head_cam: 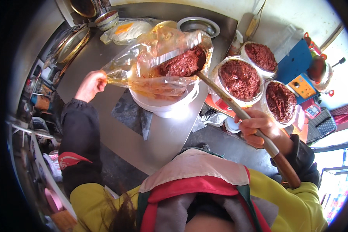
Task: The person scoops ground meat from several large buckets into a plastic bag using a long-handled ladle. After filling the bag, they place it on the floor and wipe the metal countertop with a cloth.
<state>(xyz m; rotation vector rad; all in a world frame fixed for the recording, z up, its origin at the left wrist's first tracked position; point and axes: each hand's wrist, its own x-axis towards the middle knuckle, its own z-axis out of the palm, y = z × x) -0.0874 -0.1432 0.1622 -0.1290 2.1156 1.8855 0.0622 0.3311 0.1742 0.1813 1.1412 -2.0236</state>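
Note:
My left hand (92, 84) grips the gathered edge of a clear plastic bag (120, 68), pulling it out to the left. The bag, smeared with orange oil, lines a white plastic bucket (162, 108) on the metal table. In my right hand (256, 127) is the long handle of a ladle (230, 101), metal with a brown wooden end. Its head lies inside the bag mouth, at a mass of dark red paste (181, 62); the bag film partly hides it. The wooden end reaches back to my right forearm.
To the right stand several tubs of red paste, one (240, 79) nearest the bucket. A steel basin (198, 26) and a small bowl (106, 20) sit at the table's back. Beyond the tubs is a blue machine (295, 63). A dark sheet (133, 113) lies under the bucket.

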